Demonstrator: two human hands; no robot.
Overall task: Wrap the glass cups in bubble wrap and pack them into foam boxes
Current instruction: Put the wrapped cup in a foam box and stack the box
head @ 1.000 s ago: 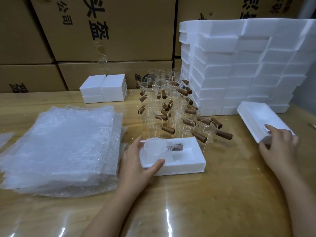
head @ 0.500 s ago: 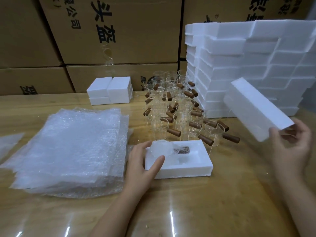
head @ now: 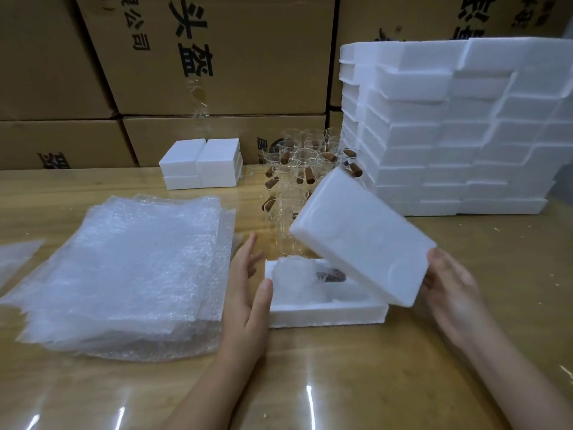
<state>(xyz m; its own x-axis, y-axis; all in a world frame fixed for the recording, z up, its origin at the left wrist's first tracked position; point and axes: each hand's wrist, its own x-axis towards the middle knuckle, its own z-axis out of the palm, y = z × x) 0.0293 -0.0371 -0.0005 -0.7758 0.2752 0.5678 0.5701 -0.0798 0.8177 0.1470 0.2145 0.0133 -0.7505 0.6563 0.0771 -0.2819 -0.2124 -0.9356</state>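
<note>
A white foam box base [head: 325,315] lies on the table in front of me. A bubble-wrapped glass cup [head: 294,276] with a brown handle sits in its recess. My right hand [head: 449,290] grips the near end of a foam lid [head: 359,240], held tilted above the base's right half. My left hand [head: 248,293] rests open beside the base's left end, thumb touching its corner. Behind the lid stand several unwrapped glass cups [head: 297,169] with brown wooden handles. A stack of bubble wrap sheets [head: 124,268] lies to the left.
A tall stack of foam boxes [head: 449,128] fills the back right. Closed foam boxes [head: 201,164] sit at the back centre. Cardboard cartons [head: 217,57] line the wall behind the wooden table [head: 341,383]. Another bubble wrap piece [head: 15,259] lies at the left edge.
My right hand lifted the foam lid off the table and carried it left over the box base. My left hand let go of the wrapped cup and opened beside the base.
</note>
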